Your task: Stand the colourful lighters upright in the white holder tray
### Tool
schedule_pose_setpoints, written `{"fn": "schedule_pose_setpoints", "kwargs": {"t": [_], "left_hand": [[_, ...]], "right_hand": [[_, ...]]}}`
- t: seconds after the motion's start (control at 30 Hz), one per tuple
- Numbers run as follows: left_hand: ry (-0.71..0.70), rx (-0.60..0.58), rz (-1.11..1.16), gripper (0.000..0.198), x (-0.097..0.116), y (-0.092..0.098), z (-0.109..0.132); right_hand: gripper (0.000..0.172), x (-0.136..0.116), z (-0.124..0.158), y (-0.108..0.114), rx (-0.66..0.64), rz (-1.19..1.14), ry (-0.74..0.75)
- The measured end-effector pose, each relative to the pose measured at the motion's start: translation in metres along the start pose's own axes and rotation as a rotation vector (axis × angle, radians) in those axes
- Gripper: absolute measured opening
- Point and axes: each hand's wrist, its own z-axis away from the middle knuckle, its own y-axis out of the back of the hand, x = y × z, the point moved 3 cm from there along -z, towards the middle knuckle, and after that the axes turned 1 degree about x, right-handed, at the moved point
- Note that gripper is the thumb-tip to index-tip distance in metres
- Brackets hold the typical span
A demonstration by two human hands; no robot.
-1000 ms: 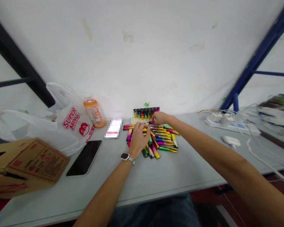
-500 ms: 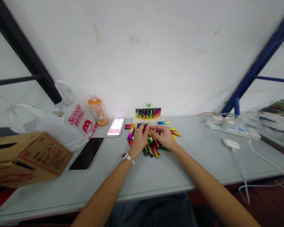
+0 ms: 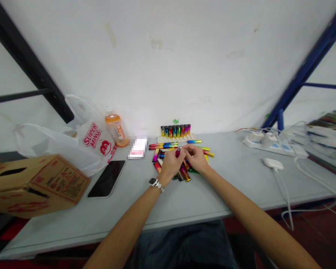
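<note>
My left hand (image 3: 170,163) is closed on a small, shiny dark-red piece (image 3: 178,152) that looks like a lighter; the fingers hide most of it. My right hand (image 3: 196,157) meets it from the right, its thumb and fingertips pinched at the upper end of the same piece. Whether those fingertips hold a separate small part cannot be made out. Below and around both hands lies a loose pile of shiny multicoloured lighters (image 3: 185,175). Behind them, a row of upright lighters (image 3: 174,131) with dark tops stands in a cream-coloured holder (image 3: 162,139) by the wall.
To the left are a blurred-out bright rectangle (image 3: 138,147), a black-screened phone (image 3: 107,179), an orange drink bottle (image 3: 117,129), a white plastic bag (image 3: 92,144) and a cardboard box (image 3: 42,183). On the right lie a power strip (image 3: 276,145) and a white charger (image 3: 273,163) with cables.
Both hands have shifted slightly right in view and stay together on the small piece. The camera view has tilted slightly. The upright row looks the same.
</note>
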Motion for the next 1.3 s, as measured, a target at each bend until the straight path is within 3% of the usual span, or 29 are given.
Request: {"fn": "schedule_pose_setpoints", "kwargs": {"t": [0.3,0.5,0.7,0.97,1.3], "left_hand": [[0.067,0.039,0.053,0.032,-0.006,-0.001,-0.001],[0.092,0.063,0.103,0.046,-0.002,0.005,0.000],[0.106,0.094,0.091,0.047,-0.001,0.009,-0.001],[0.098,0.064,0.081,0.036,-0.002,0.006,-0.002],[0.096,0.063,0.032,0.042,-0.008,0.004,-0.004]], "right_hand": [[0.021,0.002,0.000,-0.002,-0.027,-0.002,0.008],[0.024,0.001,0.002,-0.003,-0.041,0.030,0.009],[0.025,-0.001,0.002,-0.005,-0.056,0.027,0.006],[0.021,-0.006,0.003,-0.004,-0.036,0.017,-0.022],[0.025,-0.012,0.002,0.000,-0.070,-0.007,-0.011]]}}
